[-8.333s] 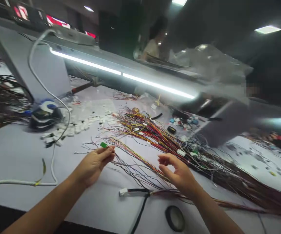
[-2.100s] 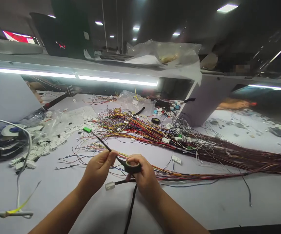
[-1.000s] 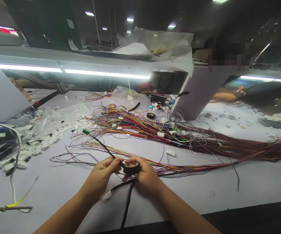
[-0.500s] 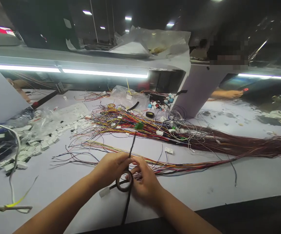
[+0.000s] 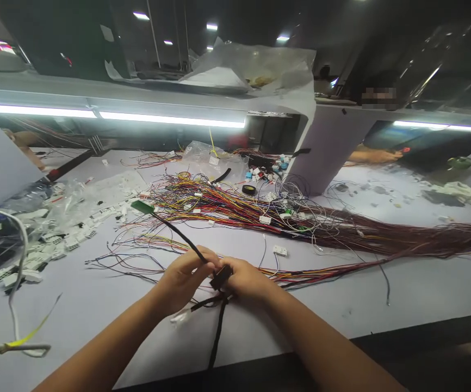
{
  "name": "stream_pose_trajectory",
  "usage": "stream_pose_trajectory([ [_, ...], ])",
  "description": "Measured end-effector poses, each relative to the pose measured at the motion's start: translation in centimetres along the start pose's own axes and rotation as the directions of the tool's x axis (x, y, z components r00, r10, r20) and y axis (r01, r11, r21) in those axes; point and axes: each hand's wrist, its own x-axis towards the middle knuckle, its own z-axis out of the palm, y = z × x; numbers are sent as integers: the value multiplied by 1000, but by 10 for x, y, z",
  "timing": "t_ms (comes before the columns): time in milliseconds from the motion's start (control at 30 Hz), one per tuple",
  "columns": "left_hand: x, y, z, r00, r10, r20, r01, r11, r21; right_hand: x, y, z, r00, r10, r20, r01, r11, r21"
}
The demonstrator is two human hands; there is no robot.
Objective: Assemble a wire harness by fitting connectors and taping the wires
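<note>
My left hand pinches a black-taped wire bundle, which slants up to the left and ends in a green connector. Close against it, my right hand is closed on a roll of black tape, seen nearly edge-on at the bundle. A second taped branch hangs down toward the table's front edge. To the left below my hands, a short black branch leads to a white connector. The right fingertips are partly hidden behind the roll.
Behind my hands lies a large heap of coloured wires, running off right. White connectors and plastic bags cover the left side. Another tape roll sits behind the heap. A white cable curves at left. Another person's hand is beyond the partition.
The green connector end has swung left and down, so the bundle now slants. The tape roll has turned from face-on to nearly edge-on and moved up slightly.
</note>
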Motion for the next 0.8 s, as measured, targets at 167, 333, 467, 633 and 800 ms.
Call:
stream_pose_trajectory([
  [167, 28, -3, 4, 952, 136, 275, -210, 942, 262, -3, 11, 9, 959, -158, -235, 114, 975, -188],
  [333, 31, -14, 10, 977, -143, 161, 87, 945, 316, -25, 28, 19, 807, -550, -216, 467, 818, -336],
  [467, 27, -23, 13, 906, -414, 83, 405, 908, 105, -26, 22, 25, 734, -676, -64, 567, 662, -490],
  [633, 23, -31, 14, 843, -532, 85, 538, 838, -93, -20, 21, 28, 787, -616, -40, 521, 698, -492],
  [800, 8, -32, 15, 808, -582, -86, 552, 800, -235, -19, 32, 23, 748, -654, -116, 538, 699, -471],
])
